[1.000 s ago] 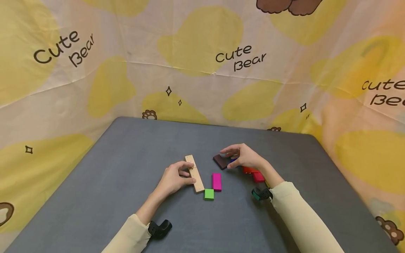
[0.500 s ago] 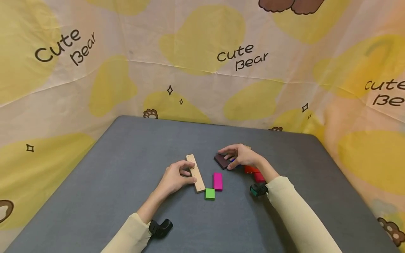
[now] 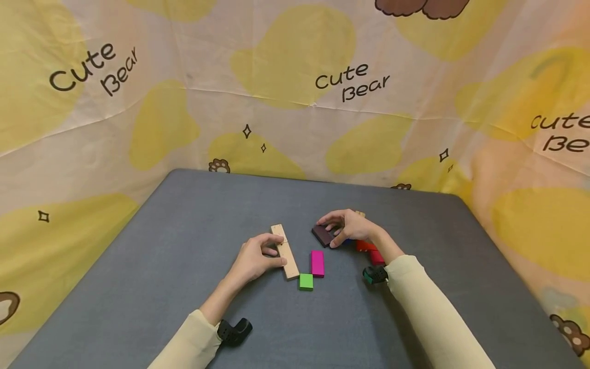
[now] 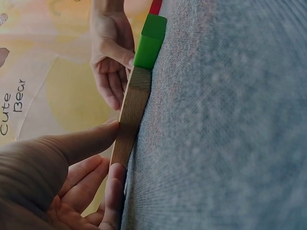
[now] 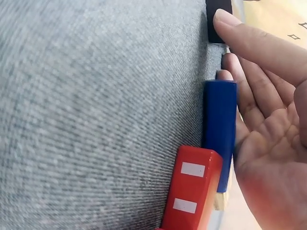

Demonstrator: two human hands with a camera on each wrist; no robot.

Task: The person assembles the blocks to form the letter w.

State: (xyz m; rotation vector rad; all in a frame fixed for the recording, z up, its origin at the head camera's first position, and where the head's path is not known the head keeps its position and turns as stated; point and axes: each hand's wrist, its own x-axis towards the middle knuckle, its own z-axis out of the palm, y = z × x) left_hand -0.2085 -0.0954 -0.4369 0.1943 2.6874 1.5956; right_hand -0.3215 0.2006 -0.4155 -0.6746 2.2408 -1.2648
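Two pale wooden blocks [image 3: 289, 264] lie end to end in a line on the grey table. My left hand [image 3: 253, 259] grips this line from its left side, index finger near the seam and thumb [image 4: 96, 142] on the upper edge of the nearer block. To the right, my right hand [image 3: 352, 227] pinches a dark brown block [image 3: 321, 235], its thumb [image 5: 249, 36] against the near face. A green block [image 3: 306, 282] stands at the near end of the wooden line, with a magenta block [image 3: 317, 263] close behind it.
Under and beside the right hand lie a blue block [image 5: 220, 129] and a red block with white rectangles [image 5: 192, 187]. A crimson block [image 3: 377, 257] sits near the right wrist, and a wooden piece [image 3: 360, 213] shows behind that hand. Printed cloth walls surround the table [image 3: 221, 205].
My right hand has shifted slightly and its fingers have come in around the dark brown block. The left hand stays in place on the wooden blocks.
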